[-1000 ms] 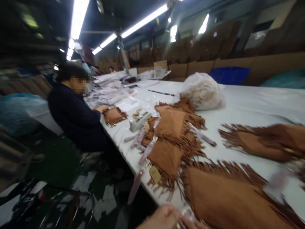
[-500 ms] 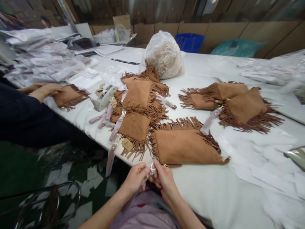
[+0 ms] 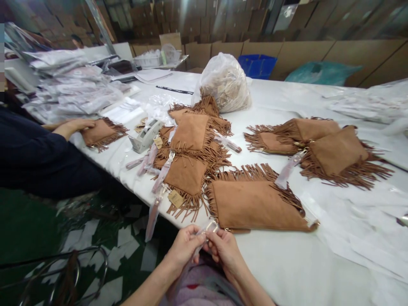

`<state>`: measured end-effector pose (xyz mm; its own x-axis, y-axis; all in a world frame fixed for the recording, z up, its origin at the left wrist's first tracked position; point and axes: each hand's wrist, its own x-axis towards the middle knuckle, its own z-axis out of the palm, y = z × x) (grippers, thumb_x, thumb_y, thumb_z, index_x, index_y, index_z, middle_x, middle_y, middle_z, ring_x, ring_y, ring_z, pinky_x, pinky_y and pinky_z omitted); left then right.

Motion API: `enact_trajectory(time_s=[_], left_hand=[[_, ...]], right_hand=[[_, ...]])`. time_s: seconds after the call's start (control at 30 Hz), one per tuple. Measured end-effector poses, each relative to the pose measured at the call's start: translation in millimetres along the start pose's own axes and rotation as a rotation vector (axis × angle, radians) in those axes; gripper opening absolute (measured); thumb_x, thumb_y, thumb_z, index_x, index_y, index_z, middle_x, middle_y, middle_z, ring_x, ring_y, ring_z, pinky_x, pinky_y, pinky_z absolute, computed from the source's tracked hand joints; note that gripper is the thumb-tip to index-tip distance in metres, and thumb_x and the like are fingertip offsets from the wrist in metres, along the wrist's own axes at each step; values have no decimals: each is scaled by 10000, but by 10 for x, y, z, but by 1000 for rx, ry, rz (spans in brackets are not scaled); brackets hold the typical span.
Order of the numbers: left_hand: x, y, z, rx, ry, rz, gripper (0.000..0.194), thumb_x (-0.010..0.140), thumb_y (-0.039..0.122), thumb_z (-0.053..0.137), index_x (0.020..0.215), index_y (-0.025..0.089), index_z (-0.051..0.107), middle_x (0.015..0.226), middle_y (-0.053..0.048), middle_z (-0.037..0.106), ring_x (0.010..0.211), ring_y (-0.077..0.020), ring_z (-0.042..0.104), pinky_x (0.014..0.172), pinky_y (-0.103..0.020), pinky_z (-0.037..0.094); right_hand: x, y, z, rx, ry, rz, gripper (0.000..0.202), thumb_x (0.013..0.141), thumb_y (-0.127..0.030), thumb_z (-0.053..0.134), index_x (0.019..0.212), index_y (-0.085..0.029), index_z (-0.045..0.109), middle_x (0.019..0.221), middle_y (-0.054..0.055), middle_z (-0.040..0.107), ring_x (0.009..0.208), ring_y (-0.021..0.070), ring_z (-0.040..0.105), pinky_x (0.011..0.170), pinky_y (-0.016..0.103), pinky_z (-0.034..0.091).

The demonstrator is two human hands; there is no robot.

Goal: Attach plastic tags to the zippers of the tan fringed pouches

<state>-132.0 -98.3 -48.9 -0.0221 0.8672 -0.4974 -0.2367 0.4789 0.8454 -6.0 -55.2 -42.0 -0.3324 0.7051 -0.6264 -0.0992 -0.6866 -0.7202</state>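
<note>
At the table's front edge, my left hand is closed on a plastic-wrapped wrist strap with a metal clasp. My right hand pinches the strap's clasp end from the other side, its fingertips meeting the left ones. Just beyond my hands lies a brown fringed pouch, its near corner close to the clasp; whether the two are joined is hard to see. To the left is a pile of similar fringed pouches, with wrapped straps and a cardboard tag hanging off them.
More fringed pouches lie at the right. A tape dispenser stands left of the pile, a clear bag of tags behind it. At the far left a co-worker's hand rests on another pouch. Papers litter the floor.
The view has tilted up a little. My fingers have shifted on the clasp, which now points up and right, with my right fingertips over the strap. The co-worker's hand has moved slightly.
</note>
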Motion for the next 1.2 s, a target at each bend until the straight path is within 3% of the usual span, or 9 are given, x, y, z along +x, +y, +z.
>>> enact_trajectory(time_s=[0.2,0.27,0.43,0.7,0.87,0.97,1.03,1.13,1.2], left_hand=[[-17,12,110,38,162,54,370,759,479,605,805,112,625,539,-9,625,269,-52,348,284,-169,213],[-31,-8,145,95,185,127,335,808,431,565,827,114,669,561,-15,640,320,-74,428,320,-174,294],[-105,-60,170,374,276,375,268,888,311,510,966,168,724,851,-65,734,755,-185,672,684,-236,510],[-200,-27,-8,997,66,629,326,936,204,394,1142,203,647,779,-69,675,697,-185,650,668,-252,502],[-240,-30,-20,1049,4,658,355,948,186,350,1211,219,584,926,-77,688,822,-183,674,772,-253,538],[-372,-286,-206,1044,17,649,486,953,203,349,1437,219,304,1275,-97,591,1123,-192,595,930,-282,504],[-517,-545,-461,1072,40,618,536,955,225,360,1471,210,212,1331,-92,556,1176,-183,562,950,-269,495],[-767,-802,-911,1144,-23,481,421,940,282,421,1359,262,443,1226,-50,642,1062,-181,639,867,-219,534],[-877,-748,-1115,1172,9,362,285,934,320,431,1136,291,629,993,-18,728,881,-184,697,777,-221,560]], right_hand=[[38,6,-15,-38,1,-17,268,645,-376,669,579,-135,572,411,-18,538,285,32,319,277,159,235],[50,26,-8,-31,31,-23,282,644,-377,666,544,-131,571,410,-6,544,281,35,340,278,160,247],[76,84,-2,4,90,4,295,629,-379,660,498,-145,535,357,-38,475,259,35,339,276,158,256],[4,-40,-8,-4,64,107,392,702,-500,620,580,-129,596,446,7,555,323,69,451,319,180,376],[30,-14,22,-159,101,-24,522,627,-617,671,445,-165,483,313,-40,416,242,48,343,265,169,221],[61,17,11,-142,127,-31,519,624,-623,659,446,-165,493,306,-29,429,241,55,359,274,173,198],[68,31,-3,-141,141,-34,511,622,-613,663,445,-163,498,309,-24,439,242,60,369,280,177,201],[67,46,-23,-148,169,-49,494,636,-595,660,448,-167,500,312,-24,446,248,64,378,287,181,213],[69,51,-32,-158,186,-63,484,650,-585,653,452,-171,501,317,-23,456,251,66,379,292,185,224]])
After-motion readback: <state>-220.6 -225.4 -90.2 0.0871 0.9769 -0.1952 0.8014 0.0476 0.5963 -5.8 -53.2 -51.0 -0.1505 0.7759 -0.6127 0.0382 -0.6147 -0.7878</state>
